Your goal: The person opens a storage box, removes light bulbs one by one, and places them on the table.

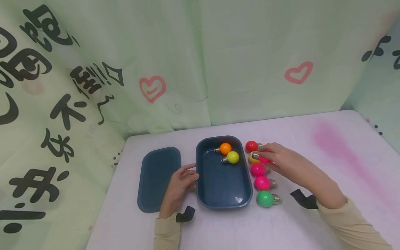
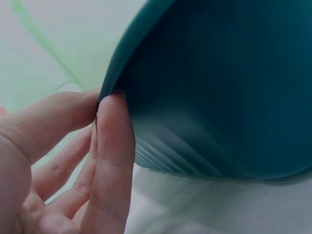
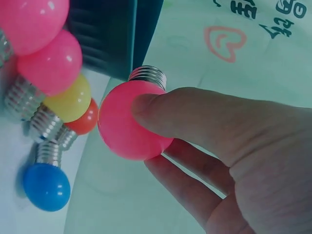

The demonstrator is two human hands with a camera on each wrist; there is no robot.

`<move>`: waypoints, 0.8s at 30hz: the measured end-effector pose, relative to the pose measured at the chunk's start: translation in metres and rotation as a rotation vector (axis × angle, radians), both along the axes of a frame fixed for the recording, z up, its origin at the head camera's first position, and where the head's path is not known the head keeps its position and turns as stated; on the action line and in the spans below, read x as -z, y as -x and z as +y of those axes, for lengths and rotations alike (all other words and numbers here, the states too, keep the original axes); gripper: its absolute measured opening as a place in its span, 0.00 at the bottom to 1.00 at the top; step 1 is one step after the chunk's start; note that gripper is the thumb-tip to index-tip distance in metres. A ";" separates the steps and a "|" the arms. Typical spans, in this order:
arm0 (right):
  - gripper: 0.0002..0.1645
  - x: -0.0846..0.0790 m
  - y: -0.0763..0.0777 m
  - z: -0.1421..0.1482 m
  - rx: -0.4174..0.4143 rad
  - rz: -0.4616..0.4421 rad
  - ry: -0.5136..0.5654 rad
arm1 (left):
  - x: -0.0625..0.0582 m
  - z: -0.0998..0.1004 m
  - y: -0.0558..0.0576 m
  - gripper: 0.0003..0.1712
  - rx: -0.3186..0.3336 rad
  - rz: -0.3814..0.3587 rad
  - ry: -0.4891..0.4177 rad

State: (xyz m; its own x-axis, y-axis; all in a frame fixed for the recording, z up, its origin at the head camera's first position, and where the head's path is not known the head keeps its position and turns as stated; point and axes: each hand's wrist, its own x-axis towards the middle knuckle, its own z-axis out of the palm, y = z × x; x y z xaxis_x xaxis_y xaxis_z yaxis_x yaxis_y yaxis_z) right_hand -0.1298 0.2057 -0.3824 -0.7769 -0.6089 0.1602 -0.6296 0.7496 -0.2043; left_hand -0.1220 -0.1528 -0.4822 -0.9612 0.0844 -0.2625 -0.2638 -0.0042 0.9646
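My right hand (image 1: 289, 163) holds a pinkish-red light bulb (image 3: 129, 122) by its globe between thumb and fingers, its metal screw base pointing left towards the tray in the head view. Below the held bulb is a column of bulbs: red (image 1: 251, 146), yellow (image 3: 70, 100), two pink (image 1: 258, 169) and green (image 1: 265, 199). At the rim of a deep dark-blue tray (image 1: 200, 194), my left hand (image 1: 178, 187) pinches the left wall between thumb and finger. Inside the tray lie an orange bulb (image 1: 225, 148) and a yellow-green bulb (image 1: 233, 157).
A flat dark-blue lid (image 1: 159, 180) lies left of the tray. A blue bulb (image 3: 46, 186) sits beside the column, mostly hidden by my right hand in the head view. Behind the white table (image 1: 312, 225) hangs a pale green curtain (image 1: 250, 69) with drawn hearts and lettering.
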 end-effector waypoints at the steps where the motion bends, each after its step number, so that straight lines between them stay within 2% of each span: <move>1: 0.31 0.001 0.001 0.001 0.003 0.002 -0.003 | 0.000 0.000 0.000 0.29 -0.002 -0.001 -0.002; 16: 0.28 0.024 0.006 0.026 0.086 -0.059 -0.023 | -0.001 -0.001 0.000 0.30 0.005 0.004 0.006; 24: 0.27 0.037 0.010 0.035 0.081 -0.052 -0.032 | -0.001 0.000 0.000 0.30 0.002 0.003 0.009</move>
